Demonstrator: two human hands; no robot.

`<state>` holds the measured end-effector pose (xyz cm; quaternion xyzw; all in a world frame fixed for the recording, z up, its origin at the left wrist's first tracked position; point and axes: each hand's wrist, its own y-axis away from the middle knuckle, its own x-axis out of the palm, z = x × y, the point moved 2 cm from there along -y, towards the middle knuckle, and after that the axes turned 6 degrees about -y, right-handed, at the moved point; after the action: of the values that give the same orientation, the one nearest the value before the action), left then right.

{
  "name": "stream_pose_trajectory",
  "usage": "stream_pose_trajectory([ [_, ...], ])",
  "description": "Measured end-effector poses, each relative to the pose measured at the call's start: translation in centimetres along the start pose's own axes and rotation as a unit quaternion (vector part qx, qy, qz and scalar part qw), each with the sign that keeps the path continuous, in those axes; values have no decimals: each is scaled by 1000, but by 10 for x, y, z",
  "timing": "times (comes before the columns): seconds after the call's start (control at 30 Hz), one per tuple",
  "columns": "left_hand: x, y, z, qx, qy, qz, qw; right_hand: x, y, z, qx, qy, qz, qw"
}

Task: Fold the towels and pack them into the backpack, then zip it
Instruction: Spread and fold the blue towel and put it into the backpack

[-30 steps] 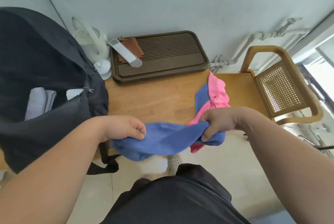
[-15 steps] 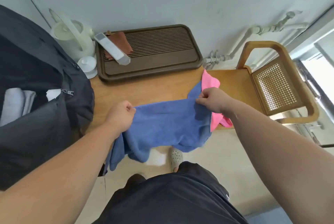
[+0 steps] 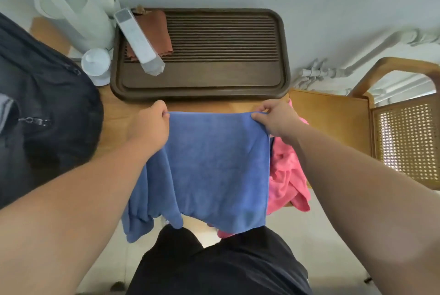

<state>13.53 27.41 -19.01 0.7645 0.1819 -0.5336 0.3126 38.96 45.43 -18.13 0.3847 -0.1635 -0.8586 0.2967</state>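
Blue terry cloth is pinched at its two far corners: the left hand (image 3: 150, 125) grips one corner between thumb and curled fingers, and the right hand (image 3: 276, 118) pinches the other the same way, so the far edge of the blue towel (image 3: 214, 166) runs taut and nearly straight between them. From that edge the towel lies spread toward the person, over the wooden table (image 3: 114, 128) and past its near edge, where the lower part hangs down in front of the dark clothing; on the left side extra folds of it droop below the forearm. Just beside the towel on the right, partly under the right wrist, a pink towel (image 3: 288, 175) lies crumpled on the table, one end trailing over the edge. Beyond the hands, close to the towel's far edge, sits a dark brown slatted tray (image 3: 283, 61) holding a reddish-brown cloth (image 3: 157, 25) and a pale, long box-shaped object (image 3: 138, 39) laid across it. Left of the tray stand a small white cup (image 3: 95, 63) and a white kettle (image 3: 76, 16) against the wall. The black backpack (image 3: 47, 94) fills the left side of the table, its zipper open with the pull (image 3: 35, 120) showing. A wooden chair (image 3: 404, 132) with a cane back stands to the right.
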Motion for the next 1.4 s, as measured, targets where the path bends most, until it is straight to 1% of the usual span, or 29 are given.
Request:
stream_pose_trajectory([
  [0.07,-2,-17,-3,8,-18,-11,1000,-2,-21,5,-5,16,-11,1000],
  [0.13,-1,-30,-4,8,-45,-22,999,-4,-39,5,0,30,-41,999],
  [0.2,3,-35,-8,4,-71,-17,997,-5,-41,6,8,34,-65,997],
  [0.27,7,-29,-13,-7,-96,-7,995,1,-30,6,-1,23,-61,998],
  [0.33,15,-15,-20,3,-119,-11,993,9,-11,-1,-14,11,-60,998],
  [0.4,25,7,-30,32,-96,-17,995,15,13,-14,-38,-9,-78,996],
  [0.43,30,19,-35,53,-82,-10,995,16,24,-23,-52,-2,-86,995],
  [0.47,36,32,-41,79,-74,1,994,16,35,-32,-74,23,-98,992],
  [0.57,56,71,-62,160,-72,57,983,17,71,-58,-117,160,-120,973],
  [0.63,71,93,-74,198,-97,115,969,22,95,-75,-91,230,-114,962],
  [0.7,87,109,-82,220,-139,155,953,29,111,-89,-46,258,-124,957],
  [0.73,93,115,-85,225,-155,167,947,33,117,-96,-17,254,-119,960],
  [0.83,109,124,-86,214,-175,197,941,49,124,-113,68,211,-32,975],
  [0.9,117,124,-83,208,-194,203,937,58,124,-120,81,185,-9,979],
  [1.03,123,123,-79,210,-211,198,934,54,114,-132,33,184,-14,982],
  [1.13,123,124,-81,204,-203,195,937,38,115,-148,-2,185,5,983],
  [1.23,124,125,-82,201,-202,192,939,32,116,-150,-50,245,38,968],
  [1.3,124,125,-81,204,-208,190,938,31,111,-143,-67,279,48,957],
  [1.4,125,123,-75,221,-217,189,932,26,103,-135,-87,282,51,954],
])
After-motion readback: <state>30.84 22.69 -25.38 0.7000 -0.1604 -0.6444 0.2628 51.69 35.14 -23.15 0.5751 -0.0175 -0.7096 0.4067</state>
